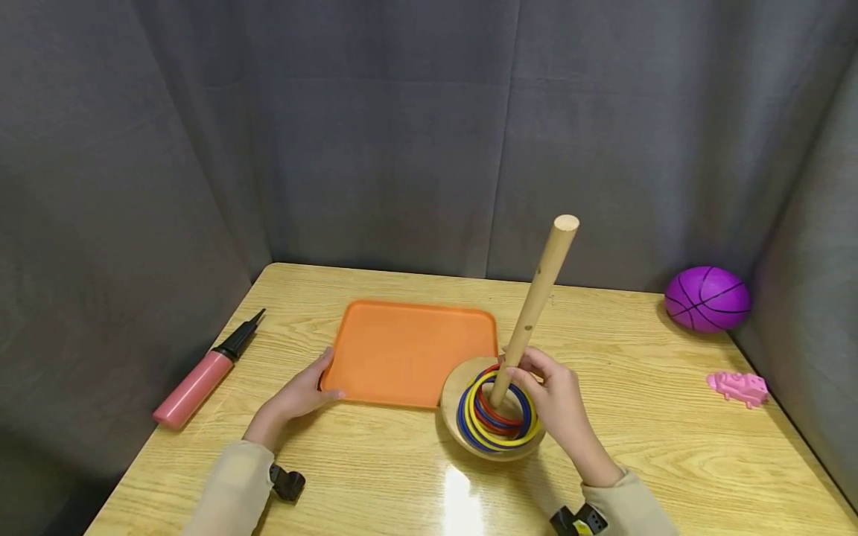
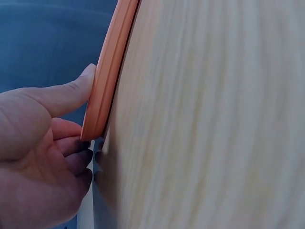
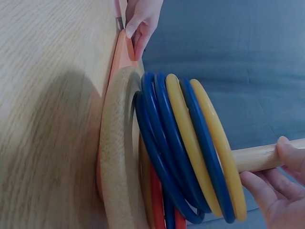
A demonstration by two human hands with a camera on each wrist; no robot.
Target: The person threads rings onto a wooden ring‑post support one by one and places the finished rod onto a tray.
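**K:** Up top, head cam first. What have the hands got?

**M:** Right hand (image 1: 559, 406) has its fingers curled round the lower part of the wooden peg (image 1: 536, 305), just above the rings (image 1: 497, 417). Peg leans to the right. It stands in a round wooden base (image 1: 453, 398) near the front middle of the table (image 1: 670, 447). Blue, yellow and red rings are stacked round the peg's foot.

**K:** Left?

**M:** Left hand (image 1: 302, 394) pinches the near-left corner of the orange tray (image 1: 409, 350), thumb on the rim. Tray lies flat, its right edge touching or tucked under the base; can't tell which. Hands well apart.

**K:** Anything else on the table?

**M:** Pink hand pump (image 1: 201, 376) at the left edge, purple ball (image 1: 707, 298) in the far right corner, small pink toy (image 1: 737, 387) near the right edge. Grey curtain (image 1: 402, 134) all round.

**K:** Left wrist cam?

**M:** Thumb (image 2: 71, 90) lies on top of the tray rim (image 2: 107, 76), other fingers curled under it against the table (image 2: 214, 119). Clamped on the tray edge.

**K:** Right wrist cam?

**M:** Rings (image 3: 190, 148) leaning loose on the peg (image 3: 252, 157), blue and yellow outermost, red lowest by the base (image 3: 116, 157). Fingertips (image 3: 267, 186) wrap the peg just beyond the rings. Left hand (image 3: 140, 19) shows behind, on the tray corner (image 3: 125, 50).
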